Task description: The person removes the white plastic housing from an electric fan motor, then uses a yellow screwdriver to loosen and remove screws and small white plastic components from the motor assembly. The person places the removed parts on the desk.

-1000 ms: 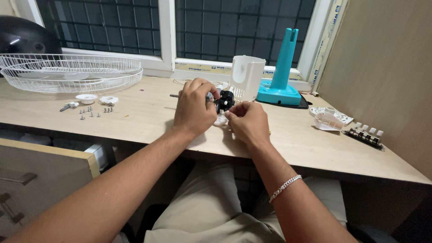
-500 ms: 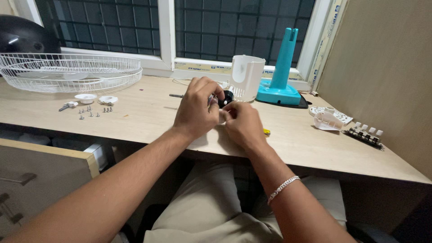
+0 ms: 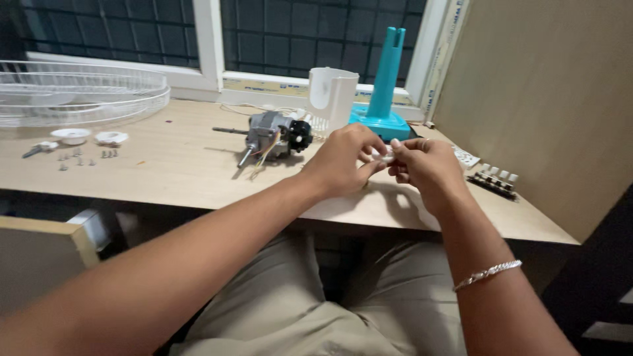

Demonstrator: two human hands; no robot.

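The wooden surface (image 3: 184,175) is seen spanning the frame below a dark barred window (image 3: 277,33). At about ten o'clock from the hands, a white wire fan guard (image 3: 79,92) is laid flat on it. At twelve o'clock, a teal stand (image 3: 382,92) is seen upright, with a white housing (image 3: 333,95) just beside it at its nine o'clock. A grey fan motor (image 3: 270,135) with a black end piece is laid on its side at roughly eleven o'clock from the hands, its shaft pointed toward nine o'clock; it is apart from both hands. At three o'clock, near the side panel, a black switch block (image 3: 493,181) with white buttons is seen. Far toward nine o'clock, two small white caps (image 3: 89,136) and a scatter of screws (image 3: 82,157) are set out.

The left hand (image 3: 339,161) and the right hand (image 3: 428,168) are brought together above the surface's front edge. A small white part (image 3: 386,156) is pinched between them: the left grip is closed on it from nine o'clock, the right grip from three o'clock, so the part is held at the meeting of the fingertips, mostly hidden. A silver bracelet (image 3: 488,273) is worn on the right wrist.
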